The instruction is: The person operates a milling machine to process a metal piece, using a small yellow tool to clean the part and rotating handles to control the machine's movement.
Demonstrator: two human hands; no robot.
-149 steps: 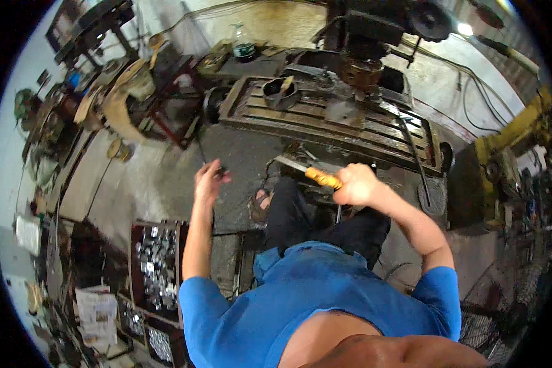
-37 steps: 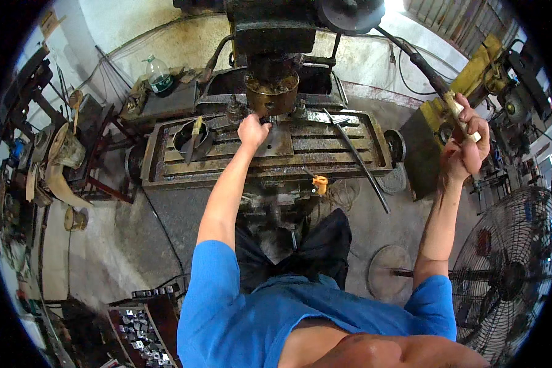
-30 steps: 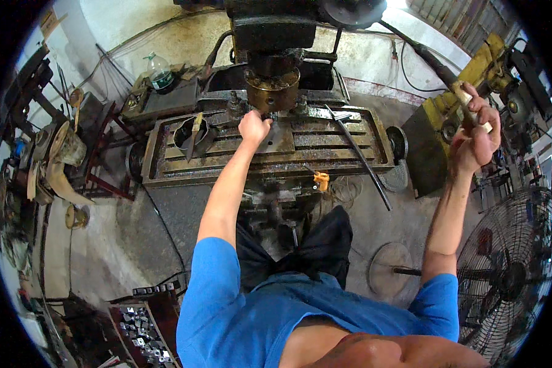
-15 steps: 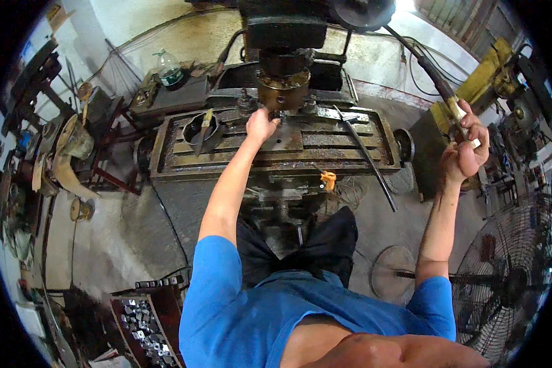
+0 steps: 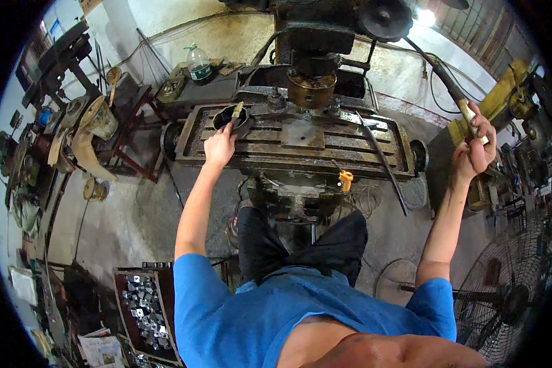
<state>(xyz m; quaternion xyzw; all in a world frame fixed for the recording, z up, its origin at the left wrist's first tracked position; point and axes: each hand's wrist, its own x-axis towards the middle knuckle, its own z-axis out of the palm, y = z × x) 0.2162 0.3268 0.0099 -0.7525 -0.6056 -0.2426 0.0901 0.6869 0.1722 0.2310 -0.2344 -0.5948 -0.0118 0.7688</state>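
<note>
Paper (image 5: pixel 101 351) lies at the lower left, below a bucket (image 5: pixel 102 119) with a ladle (image 5: pixel 112 76) near it. A bin (image 5: pixel 159 349) full of small shiny metal parts (image 5: pixel 146 313) stands beside the person's left sleeve. Farther back, a clear bottle (image 5: pixel 198 64) with a green label sits on a bench (image 5: pixel 208 89).

Next comes the left hand (image 5: pixel 219 148), reaching over the front of the slotted table (image 5: pixel 365 145) at its left end. Its fingers meet the lower part of a brush (image 5: pixel 238 111) with a yellowish handle, which slants up out of a dark pot (image 5: pixel 243 128) on the table; whether they have closed on it, one cannot tell. The index finger points forward along the brush.

In the middle, a brownish metal collar (image 5: pixel 311 93) hangs under the machine head (image 5: pixel 316 40), over the back of the table. Below, the person's dark trousers (image 5: pixel 262 236) straddle the machine's base. An orange-yellow air gun (image 5: pixel 346 179) is at the table's front edge. To its right, a long dark bar (image 5: pixel 383 167) lies slantwise across the table, its near end jutting past the edge.

Farthest right, the raised right hand (image 5: pixel 476 147) has its fingers curled around the pale grip (image 5: pixel 466 111) of a long dark lever (image 5: pixel 438 70). A fan (image 5: pixel 514 297) stands below that forearm.
</note>
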